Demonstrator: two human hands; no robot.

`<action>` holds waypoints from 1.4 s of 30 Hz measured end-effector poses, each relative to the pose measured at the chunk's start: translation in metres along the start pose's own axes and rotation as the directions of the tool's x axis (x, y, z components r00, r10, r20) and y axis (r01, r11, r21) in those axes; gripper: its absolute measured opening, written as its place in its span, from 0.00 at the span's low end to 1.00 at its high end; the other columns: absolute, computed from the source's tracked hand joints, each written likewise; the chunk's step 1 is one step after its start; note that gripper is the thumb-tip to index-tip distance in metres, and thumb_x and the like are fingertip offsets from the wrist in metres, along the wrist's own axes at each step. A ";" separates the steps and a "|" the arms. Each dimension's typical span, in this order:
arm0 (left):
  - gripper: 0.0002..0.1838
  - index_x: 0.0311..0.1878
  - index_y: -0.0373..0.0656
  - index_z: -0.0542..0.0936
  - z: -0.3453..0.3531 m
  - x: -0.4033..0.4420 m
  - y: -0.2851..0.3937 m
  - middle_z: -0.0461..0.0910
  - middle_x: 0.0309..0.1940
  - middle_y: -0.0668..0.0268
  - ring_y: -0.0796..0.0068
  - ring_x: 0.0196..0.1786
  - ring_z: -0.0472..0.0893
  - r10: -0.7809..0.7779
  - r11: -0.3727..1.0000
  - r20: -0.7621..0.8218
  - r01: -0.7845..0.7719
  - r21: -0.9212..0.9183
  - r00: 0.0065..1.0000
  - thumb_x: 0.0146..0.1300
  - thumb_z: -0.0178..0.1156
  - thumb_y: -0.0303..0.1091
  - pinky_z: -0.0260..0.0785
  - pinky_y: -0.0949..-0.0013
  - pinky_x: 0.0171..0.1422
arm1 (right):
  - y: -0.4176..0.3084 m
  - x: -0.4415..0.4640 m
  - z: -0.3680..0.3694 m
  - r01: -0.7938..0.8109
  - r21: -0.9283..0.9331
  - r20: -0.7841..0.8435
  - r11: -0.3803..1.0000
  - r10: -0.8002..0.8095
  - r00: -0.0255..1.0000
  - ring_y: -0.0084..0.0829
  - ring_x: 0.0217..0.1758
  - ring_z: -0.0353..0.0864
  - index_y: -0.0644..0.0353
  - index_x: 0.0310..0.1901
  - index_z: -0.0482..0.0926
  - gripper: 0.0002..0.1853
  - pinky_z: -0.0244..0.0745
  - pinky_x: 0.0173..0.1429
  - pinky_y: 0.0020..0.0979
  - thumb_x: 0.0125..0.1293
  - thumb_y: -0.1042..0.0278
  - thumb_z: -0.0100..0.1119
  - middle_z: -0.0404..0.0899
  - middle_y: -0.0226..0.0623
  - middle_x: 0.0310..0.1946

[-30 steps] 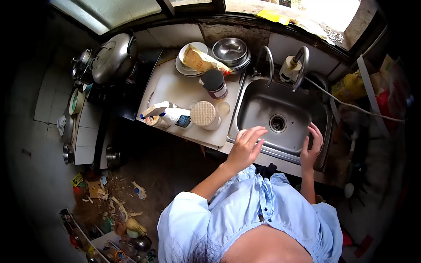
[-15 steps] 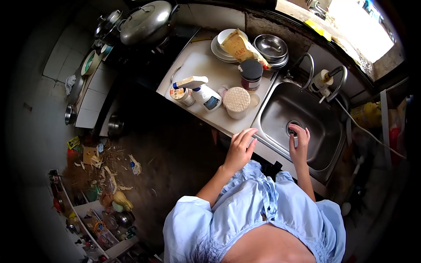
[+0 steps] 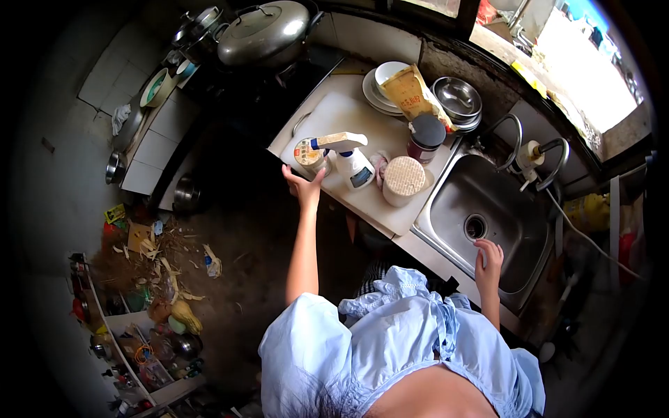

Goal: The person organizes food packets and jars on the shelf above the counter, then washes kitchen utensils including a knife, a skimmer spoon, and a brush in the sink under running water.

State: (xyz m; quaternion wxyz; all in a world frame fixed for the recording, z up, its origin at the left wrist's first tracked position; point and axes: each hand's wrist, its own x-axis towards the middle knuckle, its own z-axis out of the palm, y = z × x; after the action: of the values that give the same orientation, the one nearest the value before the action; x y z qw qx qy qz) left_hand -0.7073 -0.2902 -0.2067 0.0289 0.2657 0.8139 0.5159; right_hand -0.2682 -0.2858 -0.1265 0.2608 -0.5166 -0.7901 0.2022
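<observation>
My left hand (image 3: 304, 188) reaches out at the counter's front edge, thumb and fingers spread, just below a small tub with a printed label (image 3: 311, 157). Whether it touches the tub I cannot tell. Right beside the tub stands a white spray bottle (image 3: 354, 168) with a blue collar. A pale textured canister (image 3: 403, 181) and a dark-lidded jar (image 3: 426, 136) are farther right, with a pinkish cloth (image 3: 380, 166) between bottle and canister. Over the front rim of the steel sink (image 3: 453, 202), my right hand (image 3: 490, 258) hangs with loosely curved fingers, holding nothing.
A white cutting board (image 3: 341, 108) lies under the bottles. Behind them are stacked plates (image 3: 376, 94), a yellowish packet (image 3: 408, 90) and metal bowls (image 3: 458, 97). A large lidded pan (image 3: 265, 35) sits on the stove at left. Scraps (image 3: 167, 258) litter the floor.
My left hand has moved left from the sink's corner to beside the labelled tub. My right hand has drawn back toward the sink's front rim. The view has shifted slightly.
</observation>
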 end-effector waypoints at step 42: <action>0.43 0.57 0.32 0.58 -0.173 -0.056 0.060 0.65 0.52 0.52 0.60 0.54 0.68 0.512 0.797 0.155 -0.400 -0.453 0.845 0.42 0.68 0.43 0.60 0.60 0.58 | -0.140 0.286 0.049 0.579 0.184 0.241 0.794 -0.608 0.757 0.44 0.36 0.73 0.61 0.42 0.67 0.22 0.69 0.39 0.37 0.49 0.59 0.61 0.73 0.43 0.32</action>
State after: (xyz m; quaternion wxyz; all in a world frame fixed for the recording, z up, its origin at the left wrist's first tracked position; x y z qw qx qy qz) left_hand -0.6910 -0.4390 -0.0874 0.0672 0.5110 0.5888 0.6227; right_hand -0.4929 -0.0783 -0.0244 0.2188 -0.1909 -0.9313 0.2201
